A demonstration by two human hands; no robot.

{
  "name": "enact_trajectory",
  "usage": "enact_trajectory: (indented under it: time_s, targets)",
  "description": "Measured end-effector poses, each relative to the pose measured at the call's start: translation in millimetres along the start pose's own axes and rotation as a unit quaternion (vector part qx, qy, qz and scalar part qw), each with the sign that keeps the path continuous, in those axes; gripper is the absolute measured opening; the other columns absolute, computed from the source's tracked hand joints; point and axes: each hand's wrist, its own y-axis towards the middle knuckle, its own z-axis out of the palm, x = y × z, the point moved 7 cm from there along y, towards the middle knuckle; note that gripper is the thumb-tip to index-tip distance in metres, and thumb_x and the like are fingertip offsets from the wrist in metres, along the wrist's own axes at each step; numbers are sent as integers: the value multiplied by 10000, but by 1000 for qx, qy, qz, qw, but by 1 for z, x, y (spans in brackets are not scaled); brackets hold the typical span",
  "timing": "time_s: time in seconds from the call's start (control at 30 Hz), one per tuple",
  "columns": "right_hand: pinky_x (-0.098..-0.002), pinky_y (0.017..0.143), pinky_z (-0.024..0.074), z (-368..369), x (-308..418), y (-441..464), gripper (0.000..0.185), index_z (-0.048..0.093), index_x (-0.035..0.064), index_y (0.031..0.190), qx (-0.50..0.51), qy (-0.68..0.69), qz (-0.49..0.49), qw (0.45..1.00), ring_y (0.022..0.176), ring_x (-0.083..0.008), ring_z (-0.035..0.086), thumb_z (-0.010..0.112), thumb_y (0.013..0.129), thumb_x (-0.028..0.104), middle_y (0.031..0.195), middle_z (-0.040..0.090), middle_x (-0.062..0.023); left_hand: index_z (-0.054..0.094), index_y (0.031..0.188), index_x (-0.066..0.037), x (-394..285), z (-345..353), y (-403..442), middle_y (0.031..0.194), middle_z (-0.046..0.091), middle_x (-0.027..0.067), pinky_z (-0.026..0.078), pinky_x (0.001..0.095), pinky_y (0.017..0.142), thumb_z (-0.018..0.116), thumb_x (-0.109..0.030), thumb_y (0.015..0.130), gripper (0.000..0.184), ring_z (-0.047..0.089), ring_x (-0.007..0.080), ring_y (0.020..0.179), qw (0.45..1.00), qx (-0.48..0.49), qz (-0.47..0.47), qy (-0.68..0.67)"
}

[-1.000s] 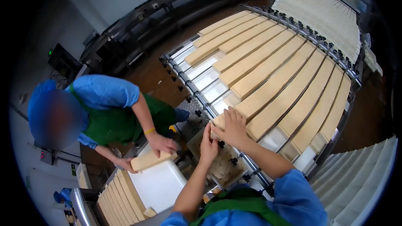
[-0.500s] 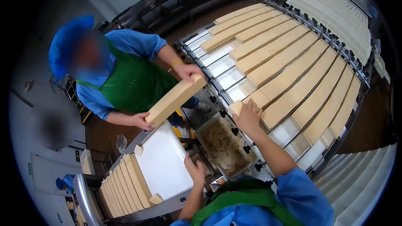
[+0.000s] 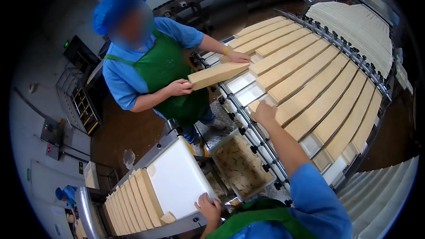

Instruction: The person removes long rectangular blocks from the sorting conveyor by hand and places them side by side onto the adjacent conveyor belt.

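Note:
My right hand (image 3: 264,114) is over the near end of a long pale beige slab (image 3: 280,116) in one of the lanes of the slatted rack. Its fingers are bent round that end and partly hide it. My left hand (image 3: 209,207) rests at the corner of a white board (image 3: 177,181), fingers apart and nothing in them. Close to it, a small pale offcut (image 3: 168,217) lies by the row of slabs (image 3: 139,197) on the board's left side.
Across from me a co-worker in a green apron (image 3: 170,71) holds another long slab (image 3: 217,75) over the rack's edge. A bin (image 3: 271,178) of broken pieces stands between board and rack. Metal rods with black knobs (image 3: 254,149) line the rack's near edge.
The co-worker's slab has swung up and right, onto the rack's edge. My left hand has come down onto the board's corner. My right hand has shifted slightly upward with the slab end.

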Motion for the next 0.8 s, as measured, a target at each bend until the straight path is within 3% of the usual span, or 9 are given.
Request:
enact_trajectory:
  time_s: [0.13, 0.33, 0.43, 0.5, 0.53, 0.57, 0.63, 0.73, 0.8]
  targets:
    - [-450, 989, 290, 7, 3, 5, 464, 488, -45, 1115, 13, -9, 4, 1000, 1018, -302, 611, 623, 781, 247, 1006, 655, -196, 490, 1196, -19, 0, -1, -1, 1183, 537, 146, 193, 552, 1065, 581, -213, 764, 482, 481, 310, 1154, 1000, -9, 10, 8]
    - [-440, 1005, 280, 10, 5, 5, 413, 487, -45, 1115, -89, -52, -29, 994, 1094, -313, 549, 579, 805, 211, 1048, 637, -204, 513, 1158, -31, 6, 4, -2, 1142, 556, 140, 219, 537, 1056, 577, -216, 753, 450, 495, 299, 1127, 1000, -17, 11, 0]
    - [-439, 1015, 272, 7, -13, 27, 366, 489, -25, 1133, -110, -66, -12, 992, 1169, -320, 475, 528, 842, 193, 1200, 569, -197, 517, 1153, -35, 6, 6, -2, 1126, 565, 134, 231, 525, 1051, 582, -213, 746, 448, 501, 294, 1116, 1000, -9, 16, 5]
    - [-414, 1016, 268, -7, -32, 35, 476, 459, -9, 1226, -232, -80, 50, 968, 1225, -295, 408, 562, 801, 180, 1311, 474, -162, 522, 1152, -39, 5, 5, -2, 1120, 569, 133, 240, 524, 1041, 586, -214, 744, 449, 502, 292, 1113, 1000, -10, 14, -2]
    - [-448, 1092, 186, -6, -37, 34, 601, 334, -18, 1387, -233, -92, 58, 966, 1338, -326, 291, 485, 832, 156, 1478, 282, -179, 522, 1152, -39, 5, 4, -1, 1120, 569, 133, 240, 524, 1041, 586, -214, 744, 449, 502, 292, 1113, 1000, -11, 14, -3]
    - [-448, 1092, 186, -6, -38, 37, 601, 334, -18, 1387, -234, -94, 56, 966, 1338, -326, 291, 485, 832, 156, 1478, 282, -179, 521, 1153, -37, 4, 3, 0, 1120, 569, 134, 248, 522, 1036, 588, -213, 742, 453, 502, 293, 1112, 1000, -11, 16, -3]
    - [-463, 1149, 47, 2, -41, 39, 636, 206, -17, 1460, -115, -102, 86, 984, 1431, -345, 91, 405, 903, 216, 1550, 131, -177, 521, 1154, -36, 4, 1, -1, 1120, 569, 136, 255, 519, 1031, 590, -212, 739, 456, 502, 294, 1111, 1000, -13, 11, -3]
    - [-458, 1155, -25, -2, -41, 39, 658, 144, -14, 1475, -93, -117, 94, 984, 1441, -352, 18, 373, 916, 246, 1563, 76, -166, 523, 1150, -33, 4, -3, -1, 1119, 567, 148, 274, 506, 1023, 596, -199, 733, 455, 504, 302, 1105, 1000, -14, 10, -5]
    - [-458, 1156, -7, 14, -51, 58, 703, 162, -20, 1469, -132, -140, 96, 976, 1436, -366, 40, 436, 887, 264, 1553, 113, -182, 525, 1139, -22, 0, -9, 1, 1124, 562, 167, 293, 498, 1009, 604, -182, 721, 454, 507, 316, 1098, 999, -21, 35, -36]
